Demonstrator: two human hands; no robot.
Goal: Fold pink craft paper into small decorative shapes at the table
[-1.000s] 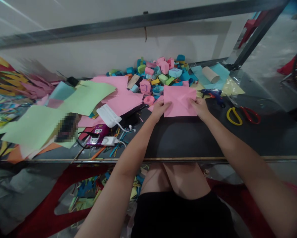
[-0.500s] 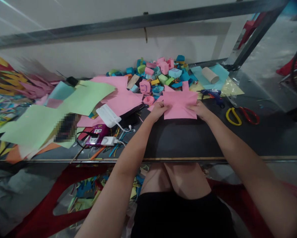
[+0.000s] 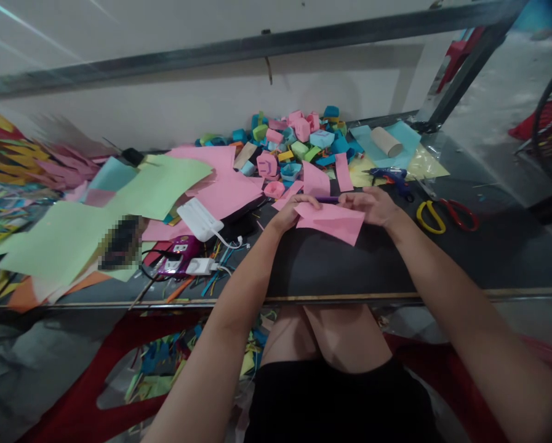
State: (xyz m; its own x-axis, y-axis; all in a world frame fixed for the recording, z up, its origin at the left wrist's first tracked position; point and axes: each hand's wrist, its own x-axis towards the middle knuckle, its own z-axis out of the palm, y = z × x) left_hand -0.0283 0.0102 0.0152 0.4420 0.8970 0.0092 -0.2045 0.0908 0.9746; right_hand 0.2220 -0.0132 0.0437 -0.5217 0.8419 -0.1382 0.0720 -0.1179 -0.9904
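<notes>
A small pink paper sheet (image 3: 333, 223) is between my hands above the dark table, tilted with its lower right corner pointing down. My left hand (image 3: 295, 210) grips its left end, fingers lying over the top edge. Just behind that edge is a thin purple stick, perhaps a pen (image 3: 327, 199). The fingertips of my right hand (image 3: 370, 206) close at the stick's right end, beside the paper's right corner; its thumb and the exact grip are partly hidden. Behind the hands lie a pink paper piece (image 3: 316, 179) and a pink strip (image 3: 344, 172).
Small folded paper boxes (image 3: 298, 147) are heaped at the back. On the right lie a blue glue gun (image 3: 392, 175), scissors with yellow and red handles (image 3: 431, 218) and a cardboard tube (image 3: 386, 142). Left are green sheets (image 3: 58, 240), a white charger (image 3: 199, 218) and a purple power strip (image 3: 181, 253).
The pink sheet, held upright at both sides before, is now lower and tilted. My right hand has shifted to the purple stick, which now shows behind the sheet's top edge.
</notes>
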